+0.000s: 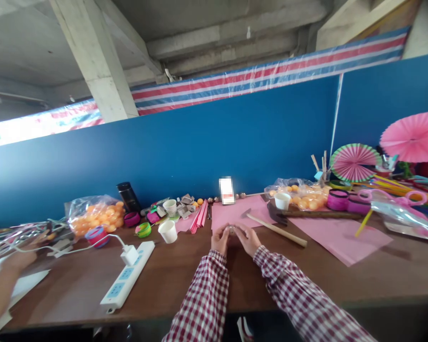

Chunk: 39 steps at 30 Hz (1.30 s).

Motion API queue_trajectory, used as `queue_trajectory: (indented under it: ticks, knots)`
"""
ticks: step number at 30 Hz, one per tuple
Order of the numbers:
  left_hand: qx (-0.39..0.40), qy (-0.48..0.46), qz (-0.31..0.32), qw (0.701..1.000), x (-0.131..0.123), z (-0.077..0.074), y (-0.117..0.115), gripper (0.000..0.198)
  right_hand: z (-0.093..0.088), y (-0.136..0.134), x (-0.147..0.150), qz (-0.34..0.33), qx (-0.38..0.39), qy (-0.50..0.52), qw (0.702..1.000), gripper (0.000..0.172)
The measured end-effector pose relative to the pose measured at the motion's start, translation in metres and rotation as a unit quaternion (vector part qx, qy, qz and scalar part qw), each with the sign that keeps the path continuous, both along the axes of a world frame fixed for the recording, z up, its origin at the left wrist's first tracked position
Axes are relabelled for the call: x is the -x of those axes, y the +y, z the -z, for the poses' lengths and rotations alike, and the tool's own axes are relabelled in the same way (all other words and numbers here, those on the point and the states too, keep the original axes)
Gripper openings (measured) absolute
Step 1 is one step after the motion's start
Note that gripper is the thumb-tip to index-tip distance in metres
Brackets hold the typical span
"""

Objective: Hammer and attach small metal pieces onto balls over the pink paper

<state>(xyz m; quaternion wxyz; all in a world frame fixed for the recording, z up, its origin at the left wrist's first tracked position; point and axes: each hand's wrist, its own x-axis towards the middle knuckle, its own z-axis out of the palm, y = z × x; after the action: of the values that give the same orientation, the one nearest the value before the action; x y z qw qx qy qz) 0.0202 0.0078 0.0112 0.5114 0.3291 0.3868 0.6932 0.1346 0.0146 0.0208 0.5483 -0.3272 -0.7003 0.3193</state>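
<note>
My left hand [220,240] and my right hand [248,240] meet at the middle of the brown table [185,280]. Between their fingertips is a small shiny, silvery thing [231,229], too small to name; the fingers of both hands are closed around it. Just beyond lies a pink paper sheet [219,214]. A hammer [278,230] with a pale wooden handle rests to the right of my right hand. Behind the paper a lit phone [228,192] stands upright, with several brownish balls beside it.
A white power strip [128,276] with a plugged-in charger lies left. Paper cups [168,232], bags of orange balls [100,216], a dark-headed hammer [321,214], pink scissors [415,198] and paper fans [355,162] line the back. Another person's arm [7,270] reaches in at far left.
</note>
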Motion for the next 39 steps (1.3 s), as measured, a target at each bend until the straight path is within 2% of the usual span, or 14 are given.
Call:
queue_trajectory:
  ticks: [5,14,23,26,34,39]
  knots:
    - [-0.001,0.000,0.018,1.000,0.000,-0.001,-0.003,0.047,0.001,0.000,0.000,0.011,0.015,-0.020,1.000,0.036]
    - [-0.010,0.014,0.017,1.000,0.002,0.005,0.002,0.045,0.004,0.002,0.001,0.008,0.016,-0.016,1.000,0.036]
    - [-0.017,0.055,-0.008,0.998,-0.002,-0.001,-0.002,0.041,0.001,0.000,0.001,0.026,0.001,-0.019,0.999,0.033]
    - [-0.012,0.065,0.011,0.998,-0.002,-0.003,-0.004,0.039,-0.001,-0.001,0.001,0.031,0.006,-0.030,0.999,0.034]
    - [-0.017,-0.051,0.053,0.997,-0.001,-0.004,-0.003,0.042,0.001,-0.001,0.002,-0.006,0.010,-0.008,1.000,0.037]
    - [-0.015,-0.048,0.058,0.997,-0.002,-0.006,-0.004,0.044,-0.001,-0.001,0.001,0.011,0.023,-0.008,1.000,0.037]
